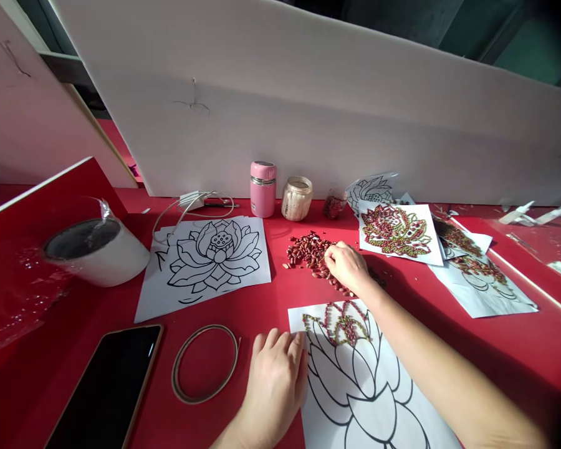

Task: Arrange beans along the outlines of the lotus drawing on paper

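My right hand (346, 267) reaches into a pile of reddish-brown beans (311, 251), fingers bent and pinched together at its right side; what lies between the fingertips is hidden. My left hand (275, 380) rests at the left edge of a paper with a lotus outline (371, 399). Its fingers are curled under, so I cannot see whether they hold anything. At the top of that paper, red and green beans (346, 324) follow some of the petal lines; the lower petals are bare black outline.
Left are a tape ring (174, 381), a phone (107, 386), a printed lotus sheet (257, 274) and a large white roll (116, 259). Behind stand a pink flask (263, 193), a jar (297, 202) and a small container of red bits (334, 206). Bean-covered pictures (395, 231) lie right.
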`<state>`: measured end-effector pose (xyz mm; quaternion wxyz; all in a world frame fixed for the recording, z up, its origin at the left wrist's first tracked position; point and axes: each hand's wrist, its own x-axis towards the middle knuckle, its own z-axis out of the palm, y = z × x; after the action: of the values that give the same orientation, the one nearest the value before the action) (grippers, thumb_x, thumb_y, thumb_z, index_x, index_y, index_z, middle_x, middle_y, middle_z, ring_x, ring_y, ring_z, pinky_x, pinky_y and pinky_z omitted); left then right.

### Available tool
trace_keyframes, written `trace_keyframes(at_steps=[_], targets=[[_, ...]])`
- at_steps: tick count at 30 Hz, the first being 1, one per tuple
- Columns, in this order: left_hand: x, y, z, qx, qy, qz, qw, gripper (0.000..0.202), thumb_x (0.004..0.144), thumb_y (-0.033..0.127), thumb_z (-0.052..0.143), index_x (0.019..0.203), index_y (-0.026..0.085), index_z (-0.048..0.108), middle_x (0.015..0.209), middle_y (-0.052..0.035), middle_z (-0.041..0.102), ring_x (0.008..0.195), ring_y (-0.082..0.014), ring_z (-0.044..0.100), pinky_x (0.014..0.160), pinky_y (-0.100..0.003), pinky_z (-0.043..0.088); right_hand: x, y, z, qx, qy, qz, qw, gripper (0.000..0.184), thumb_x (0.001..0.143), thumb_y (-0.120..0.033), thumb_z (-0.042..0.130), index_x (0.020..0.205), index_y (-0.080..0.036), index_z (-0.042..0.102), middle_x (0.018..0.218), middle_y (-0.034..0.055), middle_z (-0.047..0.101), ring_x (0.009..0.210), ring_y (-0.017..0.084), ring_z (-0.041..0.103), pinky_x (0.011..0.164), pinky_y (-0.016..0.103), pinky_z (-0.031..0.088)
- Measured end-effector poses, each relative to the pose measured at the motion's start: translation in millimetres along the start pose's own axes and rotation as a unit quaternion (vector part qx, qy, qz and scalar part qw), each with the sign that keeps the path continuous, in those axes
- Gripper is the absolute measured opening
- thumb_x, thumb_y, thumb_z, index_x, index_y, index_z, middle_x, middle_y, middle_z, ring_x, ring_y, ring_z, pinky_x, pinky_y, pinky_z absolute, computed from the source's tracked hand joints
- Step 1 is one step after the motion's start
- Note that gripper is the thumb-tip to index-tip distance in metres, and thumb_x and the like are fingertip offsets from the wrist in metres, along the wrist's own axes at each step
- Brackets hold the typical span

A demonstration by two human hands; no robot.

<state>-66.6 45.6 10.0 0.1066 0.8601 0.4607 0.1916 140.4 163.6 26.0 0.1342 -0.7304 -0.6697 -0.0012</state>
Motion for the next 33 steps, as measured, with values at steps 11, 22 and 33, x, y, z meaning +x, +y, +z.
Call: trace_keyframes(at_steps=[11, 22, 33], targets=[[-0.3, 0.5, -0.9, 0.012, -0.002, 0.005, 1.0, 0.023, 0.085, 0.019, 0.038, 0.097, 0.017, 0.057, 0.072, -0.0042, 0.056, 0.065, -0.0175, 0.044, 0.058, -0.031, 0.028, -21.7, 2.0, -20.8, 0.098, 0.012, 0.057, 0.994, 0.017, 0.084, -0.027, 0.035, 0.081, -0.019, 0.05, 0.071, 0.0013, 0.056, 0.063, 0.013, 0.052, 0.058, 0.025, 0.039], [0.7, 2.2, -0.1, 0.01, -0.003, 0.005, 1.0, 0.022, 0.087, 0.02, 0.037, 0.096, 0.018, 0.057, 0.069, -0.0021, 0.055, 0.064, -0.0169, 0.042, 0.058, -0.031, 0.025, -137.5, -47.1, -6.8, 0.153, 0.044, -0.056, 0.986, 0.01, 0.078, -0.025, 0.048, 0.072, -0.021, 0.055, 0.117, 0.0072, 0.047, 0.102, 0.022, 0.048, 0.086, 0.039, 0.038], [-1.0, 1.3, 0.1, 0.01, 0.004, 0.011, 1.0, 0.022, 0.087, 0.02, 0.036, 0.093, 0.018, 0.057, 0.068, -0.0029, 0.054, 0.063, -0.0162, 0.042, 0.057, -0.031, 0.025, -141.6, -49.4, 0.6, 0.104, 0.043, -0.056, 0.992, 0.013, 0.077, -0.026, 0.048, 0.069, -0.021, 0.057, 0.116, 0.0074, 0.05, 0.097, 0.022, 0.048, 0.08, 0.038, 0.037]])
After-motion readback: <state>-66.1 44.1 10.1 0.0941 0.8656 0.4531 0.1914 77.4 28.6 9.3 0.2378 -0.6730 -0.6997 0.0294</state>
